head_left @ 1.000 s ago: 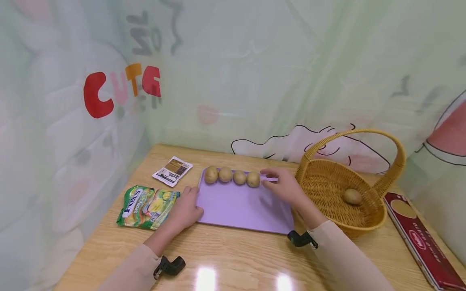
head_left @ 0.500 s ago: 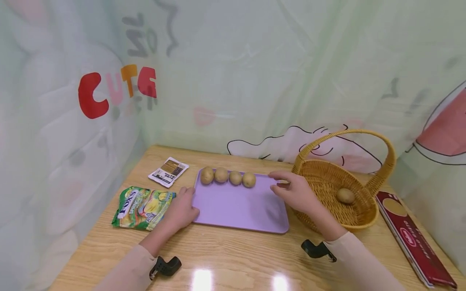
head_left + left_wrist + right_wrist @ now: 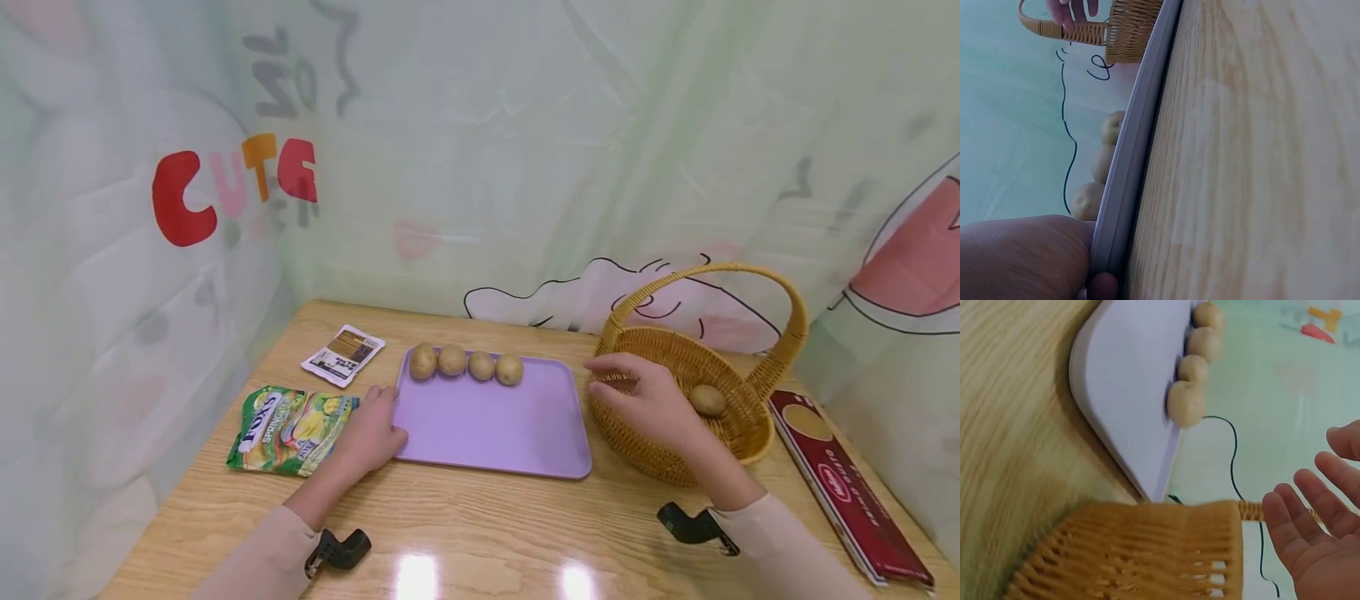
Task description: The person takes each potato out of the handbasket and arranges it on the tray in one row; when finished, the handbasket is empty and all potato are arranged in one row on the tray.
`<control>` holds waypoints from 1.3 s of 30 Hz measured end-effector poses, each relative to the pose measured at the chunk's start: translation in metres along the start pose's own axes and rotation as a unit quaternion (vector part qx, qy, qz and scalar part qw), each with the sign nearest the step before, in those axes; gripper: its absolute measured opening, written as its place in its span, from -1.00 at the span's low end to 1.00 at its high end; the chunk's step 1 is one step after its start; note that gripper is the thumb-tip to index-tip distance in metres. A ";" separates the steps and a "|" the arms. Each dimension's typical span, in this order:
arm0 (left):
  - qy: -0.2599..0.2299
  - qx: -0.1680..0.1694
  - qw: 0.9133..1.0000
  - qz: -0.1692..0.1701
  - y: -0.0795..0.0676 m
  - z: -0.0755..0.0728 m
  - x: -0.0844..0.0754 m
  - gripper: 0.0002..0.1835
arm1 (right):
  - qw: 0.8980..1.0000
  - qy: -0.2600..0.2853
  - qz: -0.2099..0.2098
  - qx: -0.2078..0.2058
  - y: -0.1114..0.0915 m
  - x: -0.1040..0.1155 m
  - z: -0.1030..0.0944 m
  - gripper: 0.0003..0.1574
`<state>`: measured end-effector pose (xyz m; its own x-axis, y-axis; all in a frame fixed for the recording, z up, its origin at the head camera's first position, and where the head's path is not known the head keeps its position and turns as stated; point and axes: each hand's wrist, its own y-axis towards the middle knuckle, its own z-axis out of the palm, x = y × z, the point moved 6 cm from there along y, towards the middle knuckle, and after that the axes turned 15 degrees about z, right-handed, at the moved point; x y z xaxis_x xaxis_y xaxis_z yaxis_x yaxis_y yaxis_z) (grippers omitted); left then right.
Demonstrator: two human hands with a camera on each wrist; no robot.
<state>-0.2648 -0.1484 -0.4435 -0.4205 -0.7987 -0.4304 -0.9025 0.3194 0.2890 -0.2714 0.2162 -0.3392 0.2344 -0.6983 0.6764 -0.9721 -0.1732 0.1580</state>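
Note:
My left hand (image 3: 375,433) holds the left edge of a lilac tray (image 3: 495,429), its thumb by the near corner; the left wrist view shows it against the tray's rim (image 3: 1124,187). Several potatoes (image 3: 481,366) sit in a row along the tray's back edge. Over the left rim of a wicker basket (image 3: 637,450) hovers my right hand (image 3: 648,400), thumb and fingers apart with nothing between them. One potato (image 3: 707,400) lies inside the basket. In the right wrist view, the fingers of the right hand (image 3: 1329,544) are loosely bent and hold nothing.
A green Fox's candy bag (image 3: 292,429) lies by the left hand, with a small white-and-brown packet (image 3: 343,356) behind it. A long dark red box (image 3: 847,487) lies right of the basket. Its tall handle (image 3: 720,271) arches up. A printed curtain (image 3: 480,167) hangs behind.
My right hand has moved right, from beside the potatoes at the tray's right end to above the basket's left side. The left hand has stayed at the tray's edge.

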 end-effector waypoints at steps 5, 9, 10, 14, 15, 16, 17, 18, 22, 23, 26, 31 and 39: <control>0.000 0.000 1.000 0.001 0.000 0.000 0.000 -0.27 | 1.000 0.000 0.020 -0.005 0.000 -0.005 -0.013 -0.62; -0.004 0.001 1.000 0.001 -0.001 -0.001 -0.002 -0.28 | 0.999 0.004 0.045 -0.002 0.000 -0.010 -0.023 -0.59; -0.006 0.001 1.000 0.000 -0.001 -0.001 -0.002 -0.28 | 0.999 0.003 0.050 -0.001 0.000 -0.011 -0.026 -0.59; -0.009 0.004 1.000 -0.004 -0.002 -0.001 -0.003 -0.29 | 0.998 -0.002 0.063 -0.001 0.001 -0.014 -0.037 -0.58; -0.010 0.004 1.000 -0.004 -0.002 -0.001 -0.003 -0.29 | 0.998 -0.003 0.066 -0.002 0.002 -0.016 -0.040 -0.58; -0.009 0.003 1.000 -0.002 -0.002 -0.001 -0.004 -0.29 | 0.998 -0.005 0.070 -0.002 0.003 -0.017 -0.043 -0.57; -0.008 0.003 1.000 -0.002 -0.002 -0.001 -0.004 -0.29 | 0.997 -0.009 0.072 -0.005 0.004 -0.018 -0.046 -0.57; -0.007 0.002 1.000 -0.001 -0.002 -0.002 -0.004 -0.29 | 0.997 -0.014 0.075 -0.009 0.005 -0.019 -0.050 -0.57; -0.003 0.002 1.000 -0.001 -0.001 -0.002 -0.003 -0.29 | 0.994 -0.037 0.099 -0.028 0.010 -0.025 -0.063 -0.52; -0.004 0.003 1.000 -0.003 -0.001 -0.002 -0.003 -0.28 | 0.993 -0.040 0.103 -0.032 0.010 -0.026 -0.066 -0.51; -0.004 0.006 1.000 -0.006 -0.001 -0.001 -0.002 -0.28 | 0.992 -0.042 0.115 -0.038 0.013 -0.030 -0.075 -0.47; -0.008 0.007 1.000 -0.008 -0.001 -0.001 -0.003 -0.27 | 0.990 -0.046 0.124 -0.041 0.020 -0.039 -0.085 -0.44; -0.001 0.004 1.000 -0.004 -0.001 0.000 -0.002 -0.29 | 0.985 -0.056 0.160 -0.028 0.035 -0.057 -0.090 -0.22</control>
<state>-0.2632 -0.1465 -0.4430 -0.4137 -0.8003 -0.4341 -0.9065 0.3177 0.2780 -0.3192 0.3121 -0.3073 -0.0885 -0.7835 0.6151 -0.9945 0.1047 -0.0096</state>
